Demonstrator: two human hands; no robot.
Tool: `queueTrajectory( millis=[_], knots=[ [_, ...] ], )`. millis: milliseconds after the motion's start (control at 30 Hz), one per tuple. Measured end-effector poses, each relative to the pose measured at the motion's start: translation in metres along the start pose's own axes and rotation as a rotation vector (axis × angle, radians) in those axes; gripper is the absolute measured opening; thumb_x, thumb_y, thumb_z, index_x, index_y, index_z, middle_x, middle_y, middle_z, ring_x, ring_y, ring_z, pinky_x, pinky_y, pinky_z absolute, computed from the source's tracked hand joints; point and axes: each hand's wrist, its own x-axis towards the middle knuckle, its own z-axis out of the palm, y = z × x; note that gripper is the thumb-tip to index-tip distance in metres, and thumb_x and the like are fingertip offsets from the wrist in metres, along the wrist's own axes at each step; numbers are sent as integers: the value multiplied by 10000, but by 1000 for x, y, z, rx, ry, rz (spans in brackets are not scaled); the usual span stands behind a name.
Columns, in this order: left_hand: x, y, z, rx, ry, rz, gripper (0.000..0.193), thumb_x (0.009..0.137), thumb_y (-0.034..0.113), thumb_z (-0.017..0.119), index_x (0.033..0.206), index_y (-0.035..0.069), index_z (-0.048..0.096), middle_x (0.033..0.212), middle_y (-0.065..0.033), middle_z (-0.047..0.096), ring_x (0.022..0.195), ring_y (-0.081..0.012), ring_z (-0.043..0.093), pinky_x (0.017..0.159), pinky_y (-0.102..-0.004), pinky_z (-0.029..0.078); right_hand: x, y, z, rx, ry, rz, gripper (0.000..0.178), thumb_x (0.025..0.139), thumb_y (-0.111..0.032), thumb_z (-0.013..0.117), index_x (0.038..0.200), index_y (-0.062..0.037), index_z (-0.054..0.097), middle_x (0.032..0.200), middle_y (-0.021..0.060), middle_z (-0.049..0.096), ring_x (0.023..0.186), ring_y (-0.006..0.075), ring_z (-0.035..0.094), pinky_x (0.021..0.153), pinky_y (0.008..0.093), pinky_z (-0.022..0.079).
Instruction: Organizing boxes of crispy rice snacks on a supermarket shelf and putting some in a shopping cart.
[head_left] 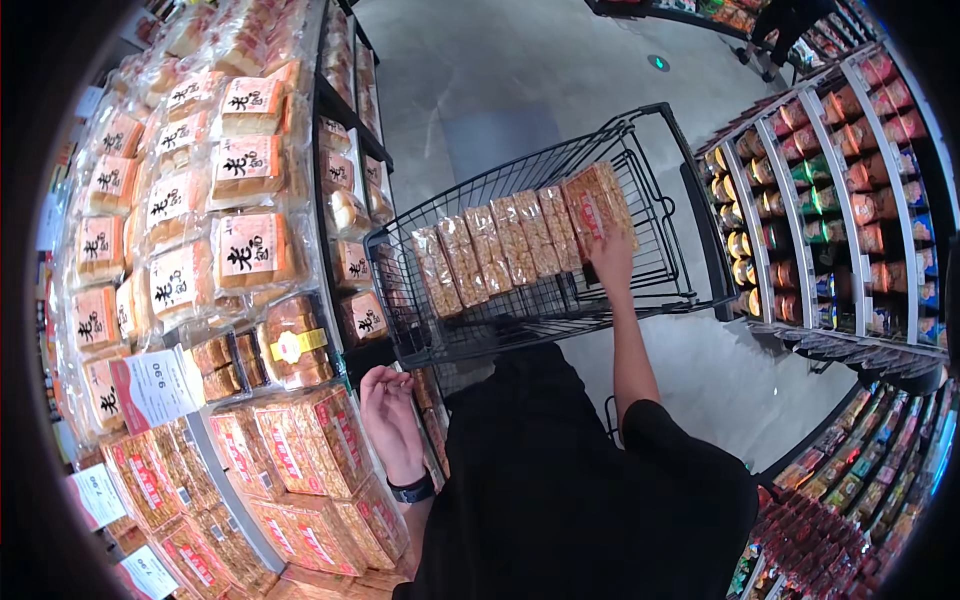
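My right hand (610, 258) grips the near edge of a clear-wrapped pack of golden puffed-grain snack bars (603, 195) with a red label. That pack is at the right end of a row of similar packs (500, 245) standing on edge in a black wire shopping cart (645, 285). Part of the hand's grip is hidden behind the pack. My left hand (390, 420), its fingers loosely bent and nothing seen in it, hovers between the cart's near left corner and the shelf. A dark band (412, 490) circles the left wrist.
On the left, shelves carry bagged bread loaves (250, 165), with stacked snack-bar packs (305, 440) below and a price card (155, 388) jutting out. Racks of coloured packets (850, 190) line the right. Grey floor (490, 60) stretches beyond the cart. A person (785, 30) stands far right.
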Motion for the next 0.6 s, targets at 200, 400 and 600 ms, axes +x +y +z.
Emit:
queueTrajectory(
  millis=[200, 400, 600],
  knots=[
    [4, -9, 17, 50, 37, -7, 260, 1001, 133, 543, 1229, 14, 581, 1122, -85, 628, 1075, -217, 607, 1014, -363, 469, 52, 20, 11, -326, 177, -2, 493, 817, -251, 710, 1203, 13, 555, 1211, 257, 576, 1143, 459, 531, 943, 557, 460],
    [-6, -15, 9, 4, 107, -2, 248, 1015, 137, 518, 1222, 10, 568, 1113, -104, 635, 1049, -234, 636, 992, -384, 486, 65, 17, 29, -364, 86, 207, 605, 797, -353, 745, 1246, 1, 546, 1273, 246, 530, 1194, 451, 494, 981, 568, 445],
    [-12, -20, -1, -21, 176, 28, 270, 1018, 150, 520, 1242, 4, 557, 1112, -107, 632, 1050, -229, 650, 988, -379, 498, 79, 18, 30, -304, 28, 108, 740, 747, -423, 807, 1277, 0, 511, 1224, 271, 523, 1196, 459, 462, 991, 553, 435]
  ],
)
